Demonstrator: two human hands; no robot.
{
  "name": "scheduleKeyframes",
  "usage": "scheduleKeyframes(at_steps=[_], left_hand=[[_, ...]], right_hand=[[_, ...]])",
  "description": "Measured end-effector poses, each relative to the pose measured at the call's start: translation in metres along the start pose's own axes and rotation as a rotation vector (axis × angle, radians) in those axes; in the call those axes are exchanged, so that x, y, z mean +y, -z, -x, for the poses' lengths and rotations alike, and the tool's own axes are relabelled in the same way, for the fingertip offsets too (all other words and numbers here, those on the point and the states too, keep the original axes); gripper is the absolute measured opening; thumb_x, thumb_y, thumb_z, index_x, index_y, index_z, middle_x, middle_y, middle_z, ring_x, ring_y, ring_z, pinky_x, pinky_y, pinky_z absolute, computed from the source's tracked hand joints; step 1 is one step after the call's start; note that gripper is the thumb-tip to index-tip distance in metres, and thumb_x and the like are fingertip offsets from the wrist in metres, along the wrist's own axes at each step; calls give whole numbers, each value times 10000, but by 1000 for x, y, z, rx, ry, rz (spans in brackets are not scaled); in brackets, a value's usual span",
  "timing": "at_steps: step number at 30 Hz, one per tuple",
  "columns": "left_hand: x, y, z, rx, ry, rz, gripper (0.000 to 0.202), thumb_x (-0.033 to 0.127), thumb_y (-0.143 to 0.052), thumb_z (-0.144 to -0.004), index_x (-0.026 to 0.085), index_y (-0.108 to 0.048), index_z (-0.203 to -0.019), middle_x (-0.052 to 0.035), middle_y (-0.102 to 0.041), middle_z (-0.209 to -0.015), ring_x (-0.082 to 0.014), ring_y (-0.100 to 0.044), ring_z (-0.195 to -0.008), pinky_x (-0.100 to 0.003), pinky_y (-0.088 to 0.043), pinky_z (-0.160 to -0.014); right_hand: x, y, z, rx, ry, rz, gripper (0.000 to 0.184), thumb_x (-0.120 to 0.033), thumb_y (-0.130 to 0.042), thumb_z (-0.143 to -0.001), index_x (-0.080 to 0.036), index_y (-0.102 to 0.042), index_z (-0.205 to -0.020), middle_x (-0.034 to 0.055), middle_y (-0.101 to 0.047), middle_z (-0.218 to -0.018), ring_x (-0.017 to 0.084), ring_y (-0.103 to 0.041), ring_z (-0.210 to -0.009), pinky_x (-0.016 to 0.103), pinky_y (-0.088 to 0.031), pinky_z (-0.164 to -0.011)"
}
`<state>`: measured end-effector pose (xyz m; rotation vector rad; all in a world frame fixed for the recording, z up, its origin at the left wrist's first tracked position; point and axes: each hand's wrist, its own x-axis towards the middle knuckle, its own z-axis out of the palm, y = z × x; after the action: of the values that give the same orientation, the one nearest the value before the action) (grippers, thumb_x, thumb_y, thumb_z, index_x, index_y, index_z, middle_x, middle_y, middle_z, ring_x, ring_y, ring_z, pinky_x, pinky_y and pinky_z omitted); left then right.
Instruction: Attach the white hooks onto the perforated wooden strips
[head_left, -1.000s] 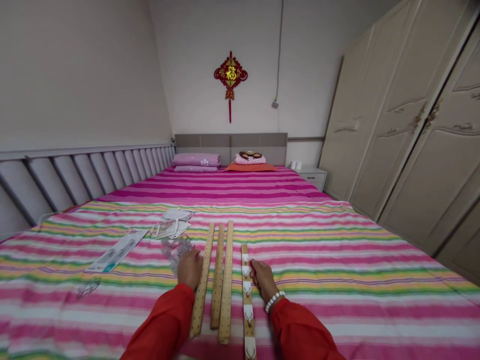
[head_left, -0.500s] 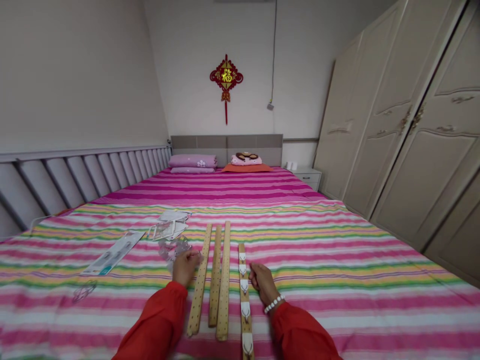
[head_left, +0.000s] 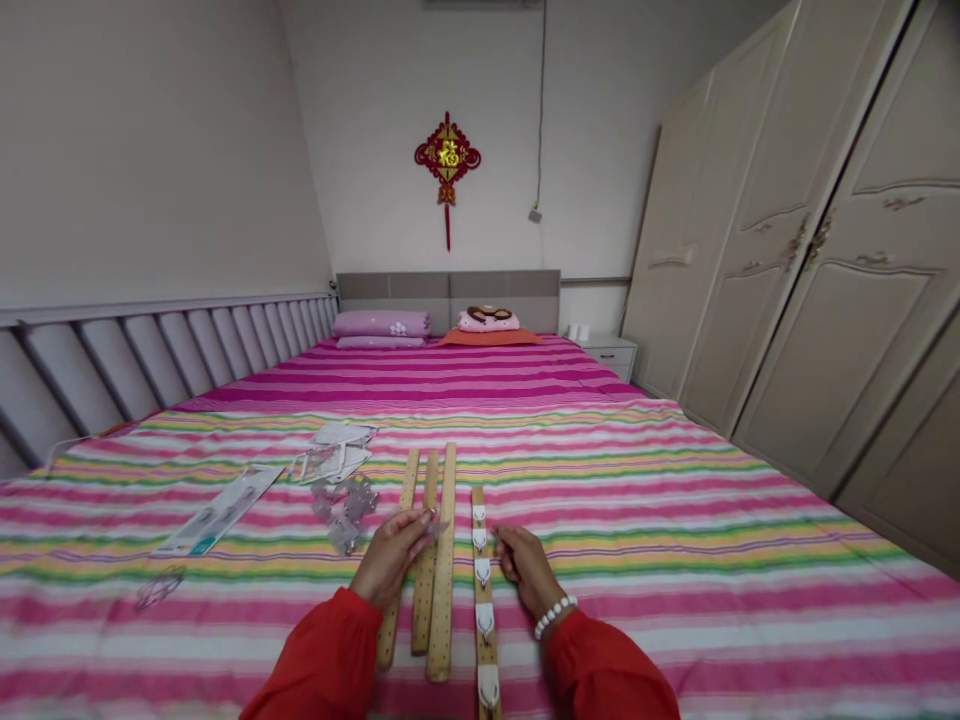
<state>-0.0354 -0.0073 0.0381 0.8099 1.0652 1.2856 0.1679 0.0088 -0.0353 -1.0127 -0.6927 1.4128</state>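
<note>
My left hand (head_left: pixel 394 552) pinches a small clear plastic piece (head_left: pixel 441 527), apparently a transparent adhesive hook, above the wooden strips. Under and beside it lie three wooden strips dotted with small holes, the rightmost strip (head_left: pixel 444 600) being fully in sight. Right of them lies a shorter wooden strip (head_left: pixel 480 590) bearing a row of several white hooks (head_left: pixel 484 622). Just beyond its right side, my right hand (head_left: pixel 527 568) rests with its fingers curled together; whatever they may hold is hidden. A pile of clear hooks (head_left: pixel 345 512) sits on the sheet to the left.
Behind the clear pile are white cards and packaging (head_left: pixel 337 455). A blister pack of hooks (head_left: pixel 217 512) lies farther left, near a thin pinkish looped item (head_left: pixel 160 588). Everything rests on a striped bedsheet (head_left: pixel 637 520). A railing (head_left: pixel 172 350) borders the left, wardrobes (head_left: pixel 750 250) the right.
My left hand has moved right, from the clear pile to over the wooden strips, carrying a clear piece. My right hand stays nearly where it was. The view shifted slightly.
</note>
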Motion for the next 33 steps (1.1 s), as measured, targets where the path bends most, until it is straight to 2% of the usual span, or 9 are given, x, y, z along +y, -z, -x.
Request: scheduleKeyframes(at_steps=[6, 10, 14, 19, 22, 24, 28, 31, 33], left_hand=[[-18, -22, -1, 12, -152, -126, 419, 429, -820, -532, 143, -730, -824, -91, -742, -939, -201, -670, -886, -294, -494, -846], [-26, -36, 1, -4, -209, -166, 426, 435, -790, -564, 134, -724, -858, -120, -731, -1007, -225, -664, -941, -317, -493, -867], [-32, -46, 4, -64, -194, -127, 418, 419, -789, -568, 132, -705, -860, -121, -733, -979, -220, -669, -912, -314, -512, -826], [-39, -50, 2, -111, -93, 37, 500, 350, -831, -524, 146, -679, -954, -94, -730, -942, -199, -669, -906, -307, -510, -833], [-39, -52, 3, -103, -36, 61, 522, 348, -841, -502, 151, -687, -961, -90, -726, -945, -195, -664, -913, -310, -503, -859], [-39, -53, 4, -93, -7, 31, 498, 375, -836, -500, 148, -705, -924, -97, -725, -946, -197, -662, -900, -304, -507, -837], [-42, -53, 0, -66, 2, -107, 431, 456, -777, -565, 145, -725, -858, -93, -725, -918, -190, -651, -861, -251, -501, -705], [-45, -49, -11, -27, -48, -231, 462, 435, -762, -581, 141, -705, -932, -55, -719, -789, -162, -643, -753, -234, -476, -634], [-47, -47, -21, -43, -99, -291, 462, 392, -775, -555, 127, -697, -925, -33, -699, -687, -156, -634, -681, -247, -473, -631]], right_hand=[[-18, -18, 15, -163, 26, -14, 398, -517, -702, -687, -128, -636, -741, -41, -586, -499, 16, -345, -298, 156, -170, -304], [-28, -25, 24, -212, 21, -8, 348, -438, -782, -612, -130, -638, -687, -18, -625, -535, 34, -423, -332, 154, -250, -310], [-31, -28, 26, -183, 7, -32, 323, -328, -823, -537, -133, -665, -741, -19, -634, -527, 66, -499, -368, 162, -337, -340], [-28, -25, 21, -127, 6, -72, 288, -274, -813, -513, -141, -653, -713, -12, -636, -506, 85, -539, -400, 171, -385, -388], [-26, -21, 17, -93, 10, -59, 290, -261, -807, -514, -144, -650, -728, -10, -634, -496, 100, -557, -422, 181, -395, -410], [-25, -18, 13, -82, 26, -37, 298, -242, -803, -508, -141, -660, -749, -15, -632, -502, 98, -547, -421, 190, -398, -420], [-26, -13, 5, -65, 60, -31, 330, -193, -785, -482, -149, -690, -795, -26, -644, -560, 79, -506, -420, 193, -373, -417], [-27, -12, -3, -78, 74, -43, 350, -171, -776, -473, -156, -698, -814, -21, -653, -581, 101, -546, -480, 197, -379, -439], [-27, -13, -8, -89, 91, -36, 335, -169, -778, -468, -152, -694, -791, -23, -646, -564, 101, -544, -485, 198, -378, -450]])
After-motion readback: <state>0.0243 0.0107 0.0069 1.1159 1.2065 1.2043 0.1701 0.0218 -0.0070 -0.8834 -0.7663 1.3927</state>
